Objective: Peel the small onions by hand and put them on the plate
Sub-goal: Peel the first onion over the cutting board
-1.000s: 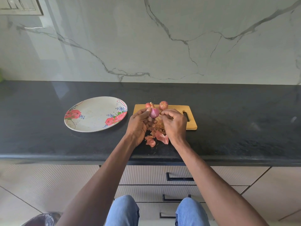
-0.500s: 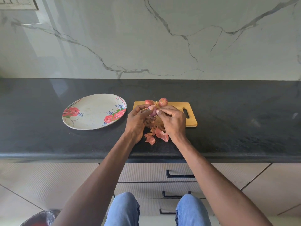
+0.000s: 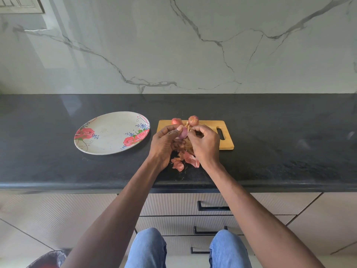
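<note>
My left hand grips a small purple onion above the near left part of a wooden cutting board. Against the onion's right side, my right hand pinches its skin with closed fingertips. Two unpeeled reddish onions sit at the board's far edge, just beyond my hands. A white plate with red roses lies on the counter left of the board, with nothing on it. Pink onion peels lie on the counter under my wrists.
The black stone counter runs the full width, backed by a marble wall. Its front edge crosses below my wrists, with drawers underneath. A dark bin shows at the bottom left by my knees.
My left hand has turned the onion, so less of it shows between the fingers. My right fingertips have closed onto its right side. The view has shifted slightly.
</note>
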